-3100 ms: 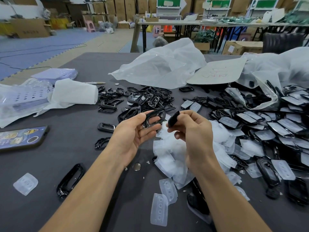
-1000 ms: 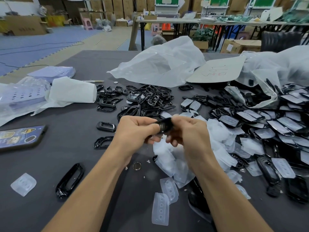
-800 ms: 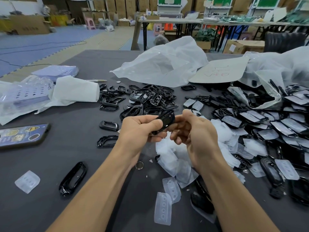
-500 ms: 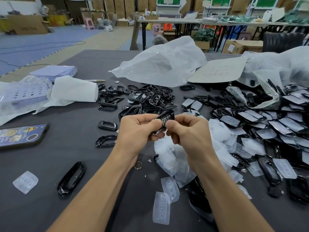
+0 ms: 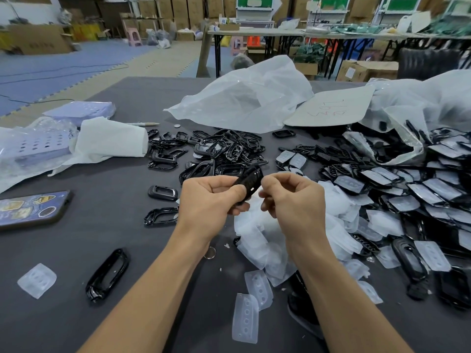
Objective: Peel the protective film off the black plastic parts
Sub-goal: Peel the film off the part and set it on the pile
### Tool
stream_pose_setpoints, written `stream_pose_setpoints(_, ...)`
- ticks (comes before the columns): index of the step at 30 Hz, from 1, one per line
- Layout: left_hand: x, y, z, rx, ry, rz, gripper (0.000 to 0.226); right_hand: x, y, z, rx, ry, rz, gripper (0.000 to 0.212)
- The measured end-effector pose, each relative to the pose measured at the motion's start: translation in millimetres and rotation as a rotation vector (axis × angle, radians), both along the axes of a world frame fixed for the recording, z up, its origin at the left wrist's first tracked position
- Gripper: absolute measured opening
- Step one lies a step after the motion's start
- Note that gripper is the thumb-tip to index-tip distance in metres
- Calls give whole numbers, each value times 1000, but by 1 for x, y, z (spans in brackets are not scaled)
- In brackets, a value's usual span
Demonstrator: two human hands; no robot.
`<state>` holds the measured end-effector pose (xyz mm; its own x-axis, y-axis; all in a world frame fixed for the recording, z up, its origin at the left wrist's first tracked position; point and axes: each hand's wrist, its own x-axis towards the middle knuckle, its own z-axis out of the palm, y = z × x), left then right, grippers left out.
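My left hand (image 5: 211, 200) grips a black plastic part (image 5: 251, 180) above the middle of the grey table (image 5: 107, 225), tilted up to the right. My right hand (image 5: 293, 200) is curled just right of the part, its thumb and forefinger pinched at the part's lower right edge; whether film is between them is too small to tell. Under my hands lies a heap of peeled white films (image 5: 267, 240). A pile of film-covered black parts (image 5: 420, 189) spreads to the right. Bare black parts (image 5: 224, 151) lie behind my hands.
A phone (image 5: 30, 207) lies at the left edge. White paper (image 5: 112, 138) and bagged purple sheets (image 5: 33, 146) sit at far left. Clear plastic bags (image 5: 244, 98) and a card (image 5: 331, 110) lie behind. Loose black frames (image 5: 108, 273) and single films (image 5: 37, 280) dot the near table.
Three seconds ago each hand held its own black piece. Since then both hands came together on a single part, which my left hand has turned and tilted while my right fingers pick at its edge.
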<state>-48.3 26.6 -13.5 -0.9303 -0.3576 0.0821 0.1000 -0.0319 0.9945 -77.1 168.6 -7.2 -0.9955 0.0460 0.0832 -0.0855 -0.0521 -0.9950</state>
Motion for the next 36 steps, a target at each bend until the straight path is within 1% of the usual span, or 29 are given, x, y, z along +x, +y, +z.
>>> stream_pose_setpoints(3,0,2,0,-22,-2,-25,15,0,0,2,-30,7,60,12)
stream_pose_setpoints(6,0,3,-2,-70,-5,-62,16,-2,0,1,20,-7,48,20)
stream_pose_setpoints(8,0,2,-4,-153,4,-47,18,-3,2,0,105,14,38,21)
stream_pose_setpoints(10,1,1,-2,-194,8,-78,19,-3,3,0,227,68,54,19)
stream_pose_setpoints(12,2,0,0,-181,-3,-129,21,-1,2,0,278,94,72,18)
stream_pose_setpoints(14,0,-3,2,-116,-43,-45,30,-1,3,-1,319,135,-7,18)
stream_pose_setpoints(15,-2,-6,2,-68,-71,34,35,-2,5,-1,388,168,-74,15)
stream_pose_setpoints(16,-3,-10,2,-12,-108,111,37,-3,8,-1,501,201,-114,11)
stream_pose_setpoints(17,-6,-14,1,43,-147,175,32,-2,10,0,644,221,-112,8)
stream_pose_setpoints(19,-10,-22,-1,139,-203,268,16,0,10,2,950,205,-3,17)
stream_pose_setpoints(21,-12,-25,-3,175,-228,309,20,1,6,0,1200,185,96,25)
stream_pose_setpoints(22,-12,-24,-4,172,-230,313,20,1,4,-1,1246,196,108,22)
stream_pose_setpoints(24,-12,-22,-4,163,-227,291,17,2,2,0,1200,220,68,8)
stream_pose_setpoints(27,-10,-19,1,174,-209,209,24,-1,6,-1,1149,240,6,15)
stream_pose_setpoints(29,-8,-18,3,167,-203,170,20,0,5,-2,1130,274,13,14)
stream_pose_setpoints(31,-6,-17,5,158,-191,133,19,1,3,-3,1160,301,71,20)
stream_pose_setpoints(33,-4,-16,6,136,-181,86,27,4,-1,-4,1251,305,136,24)
stream_pose_setpoints(36,-2,-17,7,127,-171,11,32,6,-3,-5,1264,336,139,11)
